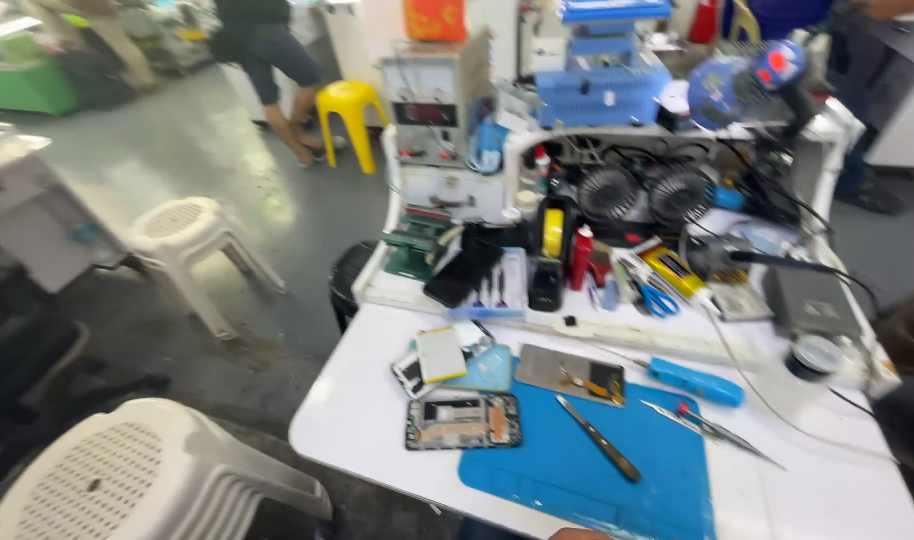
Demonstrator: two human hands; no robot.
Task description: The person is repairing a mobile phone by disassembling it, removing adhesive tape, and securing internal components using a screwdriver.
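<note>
One sliver of my hand (580, 534) shows at the bottom edge of the view, just below the blue rubber work mat (597, 470); I cannot tell which hand it is, nor whether it is released or clenched (too little of it is visible).

Nearest to it, on the mat, lies a slim dark-handled metal prying tool (599, 440), set diagonally. An opened phone body with exposed circuit board and black frame (464, 421) lies flat on the white table (357, 410), touching the mat's left edge. Behind the mat rests a grey rectangular back panel with an orange flex strip (571, 374), and to its right a blue-handled screwdriver (695, 381). Fine metal tweezers with a red dot (712, 427) lie across the mat's right border.

A pale yellow flat battery pack (441, 354) sits on a light blue phone cover (487, 368), left of the panel.

Further back, a shelf carries two small black fans (645, 193), blue-handled scissors (659, 300) and a red bottle (581, 256). White plastic stools (137, 480) stand on the floor to the left.
</note>
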